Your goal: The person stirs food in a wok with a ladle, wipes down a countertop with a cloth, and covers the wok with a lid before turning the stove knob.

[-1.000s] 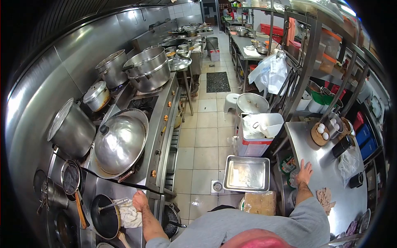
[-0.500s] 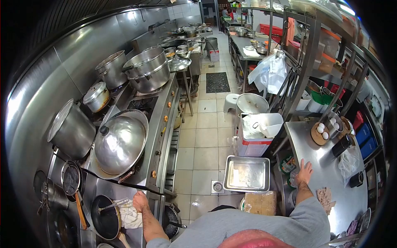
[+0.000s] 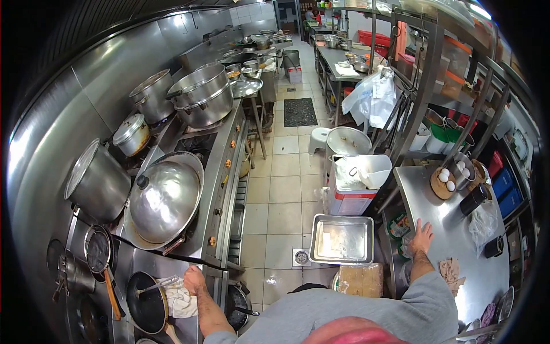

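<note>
My left hand [image 3: 195,280] is curled closed on the front edge of the steel counter beside the stove, and what is inside the fingers, if anything, is hidden. Right by it lie a crumpled white cloth [image 3: 182,302] and the handle end of a ladle [image 3: 157,285], whose head rests in a black frying pan [image 3: 141,312]. On the other side, my right hand [image 3: 423,236] lies with fingers spread at the left edge of a steel table [image 3: 444,241]. It holds nothing. A crumpled brown paper or cloth [image 3: 451,274] is further along that table.
A domed lid [image 3: 166,200] covers a large wok on the stove, with several pots behind. Eggs sit in a round holder [image 3: 443,183] on the right table. A metal tray [image 3: 342,239] and a cardboard box [image 3: 361,281] stand low in the aisle, near a floor drain [image 3: 301,258].
The view has shifted very slightly, so the background sits a little further left and higher. Both hands stay where they were.
</note>
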Demonstrator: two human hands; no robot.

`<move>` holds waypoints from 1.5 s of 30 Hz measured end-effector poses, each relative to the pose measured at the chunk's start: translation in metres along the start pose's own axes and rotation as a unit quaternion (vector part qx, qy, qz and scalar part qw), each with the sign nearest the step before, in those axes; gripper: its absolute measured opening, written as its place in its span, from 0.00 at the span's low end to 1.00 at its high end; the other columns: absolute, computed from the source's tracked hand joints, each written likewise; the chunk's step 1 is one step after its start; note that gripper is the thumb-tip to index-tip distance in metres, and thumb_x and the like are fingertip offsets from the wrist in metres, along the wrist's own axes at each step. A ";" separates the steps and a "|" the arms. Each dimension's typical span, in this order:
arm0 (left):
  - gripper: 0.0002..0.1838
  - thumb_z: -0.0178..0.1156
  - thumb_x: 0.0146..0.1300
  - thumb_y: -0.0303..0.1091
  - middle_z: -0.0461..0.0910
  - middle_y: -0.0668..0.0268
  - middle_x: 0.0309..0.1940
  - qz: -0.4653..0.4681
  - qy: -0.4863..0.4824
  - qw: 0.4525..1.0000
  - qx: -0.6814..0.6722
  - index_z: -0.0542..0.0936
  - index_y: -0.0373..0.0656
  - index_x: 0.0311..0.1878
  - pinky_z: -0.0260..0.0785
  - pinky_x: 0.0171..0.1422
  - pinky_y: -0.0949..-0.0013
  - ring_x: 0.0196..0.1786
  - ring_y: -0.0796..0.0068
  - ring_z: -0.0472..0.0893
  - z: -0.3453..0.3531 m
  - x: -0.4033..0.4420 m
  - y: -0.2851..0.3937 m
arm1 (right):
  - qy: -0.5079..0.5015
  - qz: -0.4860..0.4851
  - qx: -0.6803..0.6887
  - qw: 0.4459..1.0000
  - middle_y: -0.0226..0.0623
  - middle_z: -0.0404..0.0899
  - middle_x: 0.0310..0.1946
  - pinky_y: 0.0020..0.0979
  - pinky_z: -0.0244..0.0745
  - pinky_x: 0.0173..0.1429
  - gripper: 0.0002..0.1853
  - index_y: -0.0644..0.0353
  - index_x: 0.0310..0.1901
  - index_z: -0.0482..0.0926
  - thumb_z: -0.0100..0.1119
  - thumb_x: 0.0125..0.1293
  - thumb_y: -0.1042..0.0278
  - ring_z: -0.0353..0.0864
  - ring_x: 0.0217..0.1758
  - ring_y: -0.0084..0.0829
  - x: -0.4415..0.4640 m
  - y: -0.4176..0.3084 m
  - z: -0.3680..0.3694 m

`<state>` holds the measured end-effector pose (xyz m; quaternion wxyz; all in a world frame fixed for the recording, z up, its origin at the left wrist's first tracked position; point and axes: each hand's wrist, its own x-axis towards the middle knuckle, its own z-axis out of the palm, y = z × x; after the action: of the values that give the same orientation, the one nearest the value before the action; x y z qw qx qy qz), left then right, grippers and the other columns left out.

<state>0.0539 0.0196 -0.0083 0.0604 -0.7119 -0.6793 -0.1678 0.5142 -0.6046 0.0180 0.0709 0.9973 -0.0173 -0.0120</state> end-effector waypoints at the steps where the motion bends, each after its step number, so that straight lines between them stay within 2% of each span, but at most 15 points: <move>1: 0.22 0.46 0.64 0.45 0.82 0.53 0.26 0.000 0.001 1.000 0.000 0.82 0.43 0.25 0.73 0.34 0.50 0.29 0.49 0.82 0.000 0.000 -0.001 | 0.011 -0.005 -0.004 1.000 0.50 0.43 0.72 0.48 0.45 0.73 0.54 0.41 0.73 0.42 0.68 0.47 0.66 0.42 0.75 0.46 0.002 0.000 0.003; 5: 0.23 0.45 0.64 0.45 0.82 0.51 0.27 -0.014 -0.011 1.000 -0.009 0.82 0.41 0.25 0.73 0.37 0.49 0.31 0.48 0.81 -0.007 -0.001 0.003 | 0.010 -0.002 -0.002 1.000 0.49 0.43 0.71 0.48 0.45 0.73 0.54 0.42 0.73 0.43 0.68 0.47 0.66 0.42 0.75 0.46 0.001 0.002 0.004; 8: 0.21 0.46 0.64 0.44 0.82 0.53 0.26 0.005 0.013 1.000 0.001 0.82 0.42 0.24 0.73 0.34 0.50 0.28 0.49 0.82 0.003 0.000 -0.002 | -0.006 0.001 -0.001 1.000 0.49 0.44 0.71 0.48 0.45 0.73 0.54 0.42 0.73 0.43 0.68 0.47 0.66 0.42 0.75 0.46 -0.001 0.000 -0.001; 19: 0.22 0.46 0.64 0.44 0.82 0.53 0.26 -0.008 0.014 1.000 0.004 0.81 0.41 0.22 0.74 0.34 0.52 0.28 0.50 0.82 -0.002 -0.001 0.003 | -0.009 -0.002 0.018 1.000 0.49 0.44 0.71 0.48 0.43 0.74 0.52 0.42 0.73 0.43 0.66 0.48 0.69 0.42 0.75 0.47 -0.004 -0.003 -0.009; 26: 0.22 0.45 0.64 0.44 0.82 0.53 0.26 -0.010 0.008 1.000 0.002 0.82 0.42 0.23 0.74 0.34 0.51 0.29 0.50 0.82 -0.003 -0.001 0.001 | 0.009 -0.001 0.013 1.000 0.49 0.44 0.71 0.49 0.43 0.73 0.51 0.42 0.72 0.44 0.64 0.48 0.70 0.42 0.75 0.47 0.005 0.003 0.010; 34: 0.22 0.46 0.63 0.45 0.82 0.54 0.26 -0.015 0.008 1.000 0.011 0.82 0.42 0.23 0.74 0.33 0.51 0.28 0.51 0.82 0.000 0.000 0.000 | 0.022 -0.007 0.006 1.000 0.50 0.45 0.71 0.49 0.45 0.73 0.56 0.42 0.72 0.43 0.71 0.44 0.67 0.43 0.75 0.47 0.004 0.003 0.009; 45: 0.22 0.47 0.64 0.45 0.82 0.54 0.26 -0.009 0.001 1.000 0.018 0.82 0.42 0.23 0.74 0.33 0.52 0.28 0.51 0.82 0.003 0.001 -0.002 | 0.032 -0.008 0.004 0.999 0.50 0.45 0.71 0.49 0.44 0.73 0.56 0.42 0.72 0.42 0.71 0.45 0.66 0.42 0.75 0.47 0.009 0.005 0.020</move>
<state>0.0521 0.0213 -0.0111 0.0728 -0.7045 -0.6883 -0.1569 0.5228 -0.6131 -0.0009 0.0672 0.9975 -0.0072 0.0198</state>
